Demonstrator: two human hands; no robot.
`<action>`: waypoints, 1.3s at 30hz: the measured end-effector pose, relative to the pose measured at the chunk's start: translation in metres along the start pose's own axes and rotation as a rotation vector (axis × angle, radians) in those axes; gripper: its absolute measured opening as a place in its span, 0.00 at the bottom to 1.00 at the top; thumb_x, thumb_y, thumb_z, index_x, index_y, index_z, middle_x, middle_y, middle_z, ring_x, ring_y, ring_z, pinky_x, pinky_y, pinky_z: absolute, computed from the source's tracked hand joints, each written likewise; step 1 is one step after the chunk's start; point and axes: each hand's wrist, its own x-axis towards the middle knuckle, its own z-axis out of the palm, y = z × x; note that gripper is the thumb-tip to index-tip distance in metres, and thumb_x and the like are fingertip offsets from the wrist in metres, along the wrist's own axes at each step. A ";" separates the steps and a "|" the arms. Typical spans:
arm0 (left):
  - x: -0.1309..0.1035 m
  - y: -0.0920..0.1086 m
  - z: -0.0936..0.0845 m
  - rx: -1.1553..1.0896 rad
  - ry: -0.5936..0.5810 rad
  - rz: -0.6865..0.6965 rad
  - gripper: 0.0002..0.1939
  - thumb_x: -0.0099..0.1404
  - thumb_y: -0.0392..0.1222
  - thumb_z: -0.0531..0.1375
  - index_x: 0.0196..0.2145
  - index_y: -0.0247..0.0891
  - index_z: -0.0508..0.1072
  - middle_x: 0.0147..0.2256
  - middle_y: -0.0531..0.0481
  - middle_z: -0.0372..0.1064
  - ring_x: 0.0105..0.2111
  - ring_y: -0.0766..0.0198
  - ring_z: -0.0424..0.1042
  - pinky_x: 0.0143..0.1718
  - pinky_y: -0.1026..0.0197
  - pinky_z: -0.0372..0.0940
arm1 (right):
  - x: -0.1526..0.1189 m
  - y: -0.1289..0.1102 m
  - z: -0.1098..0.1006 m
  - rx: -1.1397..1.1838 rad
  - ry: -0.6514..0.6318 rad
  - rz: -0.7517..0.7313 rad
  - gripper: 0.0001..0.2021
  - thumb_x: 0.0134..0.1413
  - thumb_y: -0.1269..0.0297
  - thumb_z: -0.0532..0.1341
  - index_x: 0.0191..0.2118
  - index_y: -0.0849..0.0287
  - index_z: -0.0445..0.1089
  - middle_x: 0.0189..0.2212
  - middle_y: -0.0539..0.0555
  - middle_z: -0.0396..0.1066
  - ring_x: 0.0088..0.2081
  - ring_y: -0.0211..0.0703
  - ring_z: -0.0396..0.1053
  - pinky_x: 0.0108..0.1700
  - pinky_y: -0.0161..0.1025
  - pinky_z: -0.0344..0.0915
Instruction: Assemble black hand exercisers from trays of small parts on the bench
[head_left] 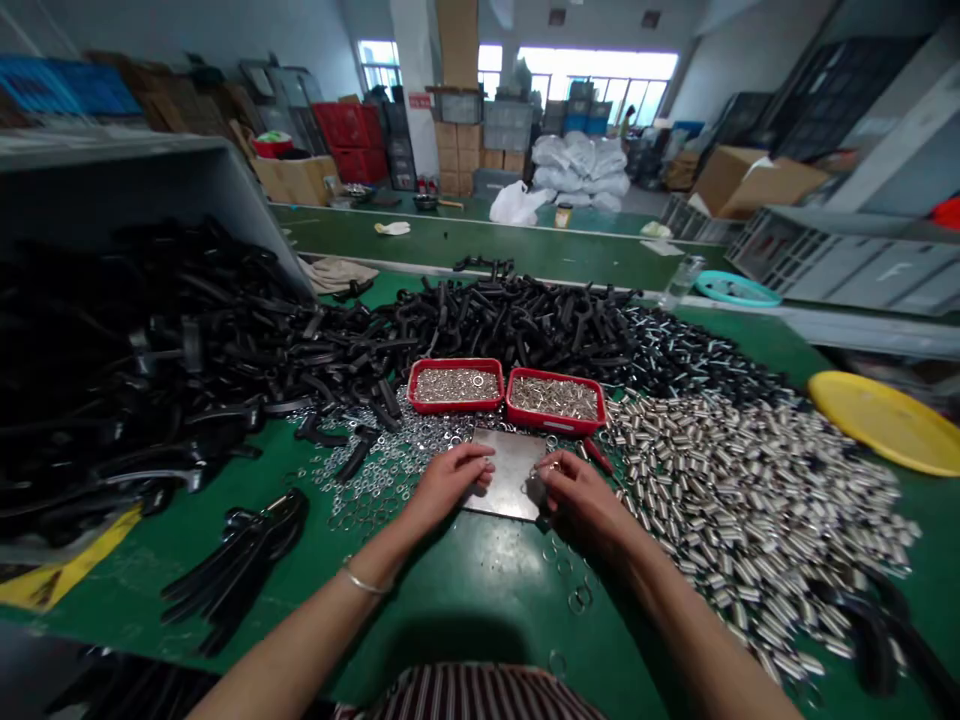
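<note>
My left hand [454,478] hovers over the left side of a flat metal plate [510,462], its fingers loosely bent and apart, with nothing visible in them. At the plate's right edge my right hand [576,488] is closed, thumb and fingertips pinching a small dark grey rounded piece [535,489]; its exact kind is unclear. Just beyond the plate stand two red trays, one with tiny metal parts [456,405] and one with small metal pins [555,422]. Thin metal rings [577,598] lie near my right forearm. A red-handled tool [598,456] rests beside the plate.
Silver metal cylinders [720,490] are heaped on the right. Black handle-shaped parts [517,320] pile up behind the trays and spill from a grey bin [247,200] at left. Loose nuts and rings [367,480] lie left of the plate. A yellow lid [885,420] sits far right.
</note>
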 end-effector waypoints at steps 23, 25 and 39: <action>-0.022 -0.005 0.032 0.016 -0.090 0.162 0.12 0.66 0.47 0.62 0.42 0.37 0.78 0.37 0.46 0.76 0.38 0.60 0.75 0.44 0.58 0.69 | 0.003 0.019 0.018 0.397 -0.140 0.203 0.18 0.50 0.55 0.71 0.42 0.60 0.72 0.25 0.47 0.64 0.24 0.31 0.60 0.26 0.29 0.60; -0.030 -0.003 0.021 0.296 -0.099 0.343 0.11 0.69 0.44 0.58 0.43 0.39 0.78 0.40 0.46 0.75 0.42 0.60 0.74 0.48 0.57 0.67 | 0.002 0.014 0.016 0.174 -0.093 0.122 0.19 0.52 0.53 0.69 0.45 0.57 0.71 0.27 0.48 0.67 0.26 0.34 0.64 0.29 0.32 0.64; -0.008 -0.026 -0.155 1.167 0.618 0.162 0.10 0.65 0.40 0.56 0.42 0.34 0.72 0.46 0.36 0.70 0.52 0.44 0.66 0.55 0.41 0.59 | 0.016 -0.009 0.008 -0.136 0.163 -0.129 0.19 0.51 0.51 0.68 0.43 0.56 0.69 0.31 0.52 0.74 0.32 0.44 0.74 0.37 0.41 0.70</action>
